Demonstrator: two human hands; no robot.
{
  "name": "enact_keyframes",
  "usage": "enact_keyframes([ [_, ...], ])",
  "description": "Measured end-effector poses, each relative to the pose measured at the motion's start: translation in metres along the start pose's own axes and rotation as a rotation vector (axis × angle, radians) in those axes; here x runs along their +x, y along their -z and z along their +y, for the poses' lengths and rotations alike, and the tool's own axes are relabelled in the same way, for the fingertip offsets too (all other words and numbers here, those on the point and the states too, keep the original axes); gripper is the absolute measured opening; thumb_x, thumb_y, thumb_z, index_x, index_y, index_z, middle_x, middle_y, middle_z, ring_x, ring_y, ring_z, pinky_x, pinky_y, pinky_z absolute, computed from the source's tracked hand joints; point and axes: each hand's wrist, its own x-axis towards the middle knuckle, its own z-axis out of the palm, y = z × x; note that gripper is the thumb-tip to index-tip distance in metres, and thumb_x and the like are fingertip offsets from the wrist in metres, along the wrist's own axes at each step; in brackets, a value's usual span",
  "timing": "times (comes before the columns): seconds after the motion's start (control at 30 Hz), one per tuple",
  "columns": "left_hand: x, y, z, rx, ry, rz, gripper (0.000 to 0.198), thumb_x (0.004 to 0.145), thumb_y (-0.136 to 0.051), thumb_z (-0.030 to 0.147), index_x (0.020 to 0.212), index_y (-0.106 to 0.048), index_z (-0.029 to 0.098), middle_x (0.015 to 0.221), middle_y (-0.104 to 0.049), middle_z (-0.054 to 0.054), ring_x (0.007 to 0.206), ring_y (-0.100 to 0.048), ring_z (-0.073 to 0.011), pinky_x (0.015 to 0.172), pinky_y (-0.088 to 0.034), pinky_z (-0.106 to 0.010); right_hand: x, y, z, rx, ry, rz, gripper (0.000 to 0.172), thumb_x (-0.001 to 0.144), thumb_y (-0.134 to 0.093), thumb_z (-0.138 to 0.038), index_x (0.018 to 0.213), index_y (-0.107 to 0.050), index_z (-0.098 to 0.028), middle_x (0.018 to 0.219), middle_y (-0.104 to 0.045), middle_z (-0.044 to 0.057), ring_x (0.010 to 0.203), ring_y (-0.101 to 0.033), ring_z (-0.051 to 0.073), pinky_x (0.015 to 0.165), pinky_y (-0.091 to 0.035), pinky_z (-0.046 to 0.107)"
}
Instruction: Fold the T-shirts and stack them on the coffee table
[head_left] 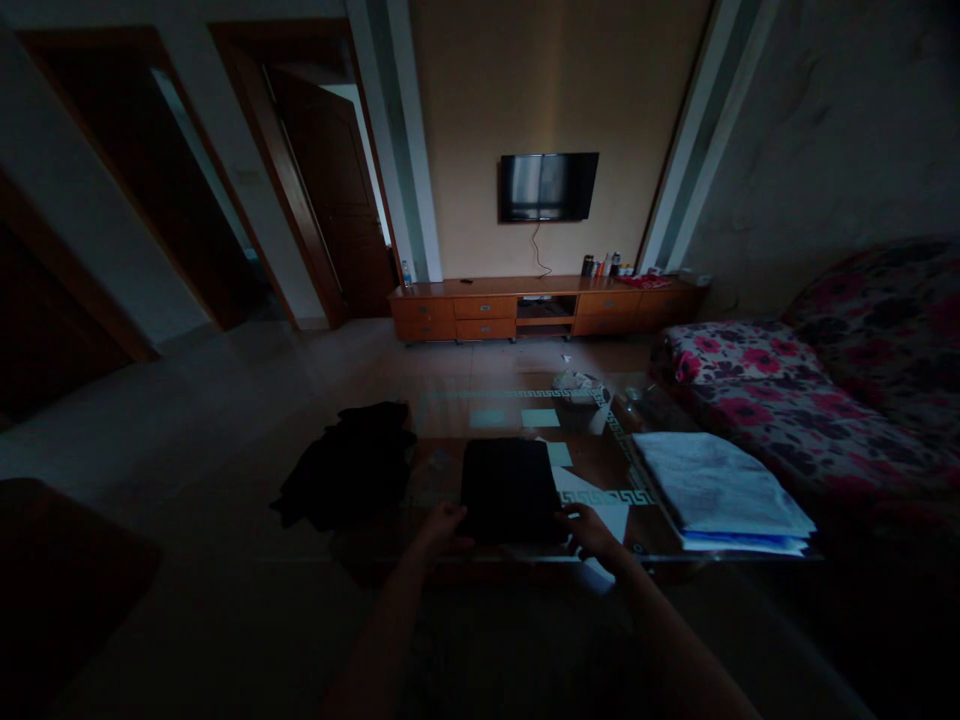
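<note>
A black folded cloth [511,490], squarish and probably a garment, lies at the near middle of the glass table [442,405]. At its lower left edge, my left hand [441,530] is closed with thumb and fingers on the fabric. My right hand [591,532] pinches the right edge near the lower corner, its other fingers slightly curled. To the left, a loose heap of black cloth [349,465] rests on the table and reaches its left end. Dim light hides the folds in both black pieces.
A stack of light-coloured folded cloth [716,485] sits at the table's right end. A crumpled plastic bag [577,382] is near the far edge. Beyond stand a wooden TV cabinet [487,308] and, at right, a flowered sofa [750,355].
</note>
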Motion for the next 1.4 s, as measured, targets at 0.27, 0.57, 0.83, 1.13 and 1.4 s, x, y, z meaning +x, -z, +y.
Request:
enact_keyframes([
  [0.27,-0.005,-0.006,0.007,0.324,-0.137,0.246,0.032,0.084,-0.068,0.026,0.11,-0.052,0.018,0.112,-0.065,-0.013,0.109,-0.066,-0.0285,0.091,-0.054,-0.039,0.01,-0.008,-0.012,-0.293,-0.002,0.299,0.039,0.093,-0.055,-0.038,0.122,-0.054,-0.013,0.095,-0.073,0.015,0.085,-0.072,0.025,0.071,-0.051,0.032],
  [0.57,0.029,-0.064,0.025,1.004,-0.862,0.294,0.044,0.096,-0.045,0.026,0.138,-0.053,0.016,0.157,-0.043,-0.013,0.148,-0.034,-0.0278,0.121,-0.029,-0.046,0.029,-0.086,-0.064,-0.877,0.502,0.433,0.047,0.098,-0.041,-0.026,0.142,-0.053,-0.015,0.155,-0.044,0.016,0.142,-0.041,0.028,0.115,-0.031,0.041],
  [0.83,0.05,-0.061,-0.015,1.055,-0.864,0.285,0.062,0.098,-0.04,0.04,0.156,-0.034,0.02,0.165,-0.03,-0.007,0.153,-0.024,-0.0245,0.125,-0.021,-0.047,0.051,-0.096,-0.03,-0.923,0.517,0.337,0.062,0.101,-0.035,-0.038,0.157,-0.035,-0.013,0.167,-0.02,0.011,0.154,-0.018,0.028,0.124,-0.013,0.045],
  [1.13,0.041,-0.067,-0.01,0.971,-0.638,0.528,0.078,0.09,-0.049,0.046,0.158,-0.03,0.012,0.168,-0.019,-0.014,0.155,-0.016,-0.0313,0.123,-0.021,-0.049,0.041,-0.074,-0.014,-0.894,0.5,0.337,0.07,0.099,-0.036,-0.058,0.159,-0.031,-0.022,0.169,-0.009,0.01,0.156,-0.01,0.029,0.124,-0.012,0.046],
  [1.4,0.021,-0.054,-0.009,1.075,-0.626,0.428,0.075,0.093,-0.046,0.05,0.153,-0.038,0.006,0.163,-0.029,-0.021,0.15,-0.029,-0.0343,0.12,-0.026,-0.049,0.014,-0.082,-0.008,-0.933,0.465,0.339,0.076,0.098,-0.037,-0.058,0.157,-0.034,-0.01,0.167,-0.015,0.016,0.154,-0.015,0.032,0.123,-0.013,0.046],
])
